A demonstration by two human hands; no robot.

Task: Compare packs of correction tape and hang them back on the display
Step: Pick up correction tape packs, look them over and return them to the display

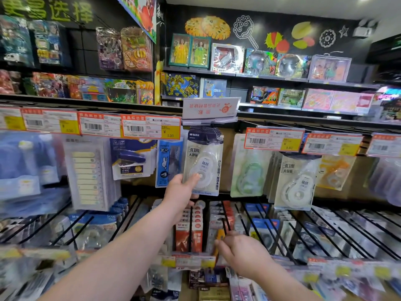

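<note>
Step in hand looked like hanging back: the left hand [181, 192] gripped the bottom of a correction tape pack [204, 161] at frame centre, thumb on the front, fingers behind. The pack's top sat among the others under the white sign [210, 108]; whether it was on the peg, can't tell. The left arm stretched up from lower left. The right hand [243, 252] was low, centre-right, fingers curled at the lower rack [256, 222]; grasping or not, unclear. Next move probably: seat the pack fully, then let go.
</note>
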